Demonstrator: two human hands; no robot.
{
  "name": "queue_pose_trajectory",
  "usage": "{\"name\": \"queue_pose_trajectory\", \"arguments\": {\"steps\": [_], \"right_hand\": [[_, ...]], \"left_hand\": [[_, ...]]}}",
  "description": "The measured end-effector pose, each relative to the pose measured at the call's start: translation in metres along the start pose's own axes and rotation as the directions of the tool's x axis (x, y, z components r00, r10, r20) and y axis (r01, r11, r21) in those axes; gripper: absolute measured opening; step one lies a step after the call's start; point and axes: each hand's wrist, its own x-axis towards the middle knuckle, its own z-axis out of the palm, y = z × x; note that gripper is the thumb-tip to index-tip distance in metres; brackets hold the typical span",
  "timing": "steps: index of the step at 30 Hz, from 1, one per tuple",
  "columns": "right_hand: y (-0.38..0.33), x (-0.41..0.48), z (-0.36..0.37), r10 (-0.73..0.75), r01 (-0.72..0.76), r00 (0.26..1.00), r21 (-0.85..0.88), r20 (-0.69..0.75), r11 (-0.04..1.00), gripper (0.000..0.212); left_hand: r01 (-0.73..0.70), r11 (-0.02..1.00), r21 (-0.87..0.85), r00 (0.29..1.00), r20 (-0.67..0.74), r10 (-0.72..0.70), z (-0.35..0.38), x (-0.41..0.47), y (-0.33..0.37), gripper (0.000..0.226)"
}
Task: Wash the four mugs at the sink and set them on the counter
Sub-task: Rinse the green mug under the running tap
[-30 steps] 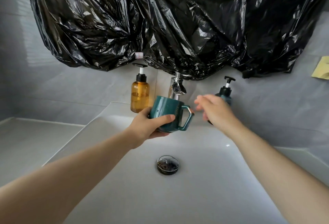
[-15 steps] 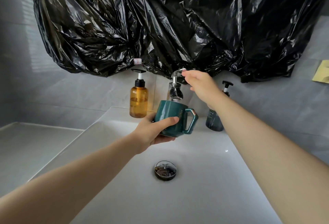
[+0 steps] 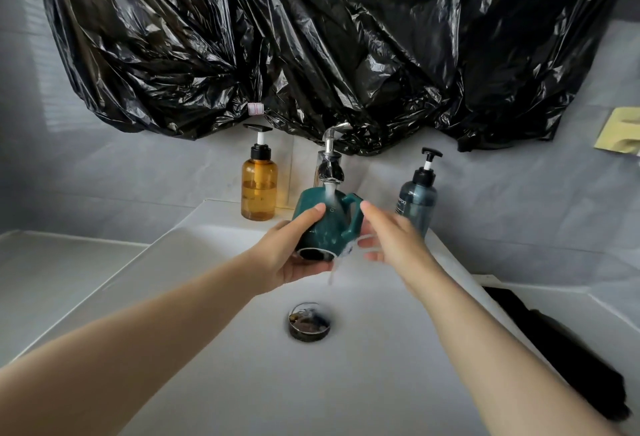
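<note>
Over the white sink, the tap now runs; half a second ago the right hand was at its lever. The teal mug, upright then, lies tipped under the stream in the left hand, fingers grasping its body. The right hand has dropped beside the handle, fingers released. Rinsing this mug appears to have begun.

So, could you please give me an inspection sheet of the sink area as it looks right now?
Surface: white sink; debris in the drain.
Job's things: one teal mug, tipped under the running tap; other mugs not in view.
Clutter: amber pump bottle, dark pump bottle, dark object on the right.
Grippers: left hand grips the mug; right hand open beside its handle.
Cables: nothing seen.
Surroundings: black plastic sheeting on a grey wall.
</note>
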Motion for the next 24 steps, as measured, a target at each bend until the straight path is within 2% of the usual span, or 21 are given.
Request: {"name": "queue_pose_trajectory", "arguments": {"steps": [5,10,12,15,19,24], "right_hand": [[0.005,-0.003,0.005,-0.082,0.081,0.997,0.039,0.013,0.996,0.022],[0.013,0.003,0.002,-0.057,0.058,0.998,0.033,-0.024,0.998,0.034],[0.012,0.002,0.003,-0.017,0.023,0.998,0.108,-0.053,0.994,0.03],[0.01,-0.002,0.003,0.061,-0.046,0.997,0.32,-0.037,0.946,0.021],[0.013,-0.004,0.001,0.174,-0.177,0.983,0.532,0.057,0.828,0.022],[0.019,-0.004,0.005,0.345,-0.344,0.929,0.655,0.134,0.673,0.014]], "left_hand": [[0.088,0.996,0.02,0.995,0.054,-0.089,-0.004,-0.001,-0.002,0.068],[0.067,0.997,-0.049,0.998,0.017,-0.066,-0.006,-0.004,0.001,0.043],[0.027,0.999,-0.028,1.0,0.018,-0.026,-0.007,-0.006,0.003,0.032],[-0.016,0.999,-0.045,0.999,0.039,0.018,-0.009,-0.007,0.007,0.023],[0.012,0.998,-0.069,0.999,0.043,-0.009,-0.014,-0.007,0.007,0.032],[0.181,0.983,-0.032,0.98,0.091,-0.177,-0.017,-0.006,0.003,0.061]]}}
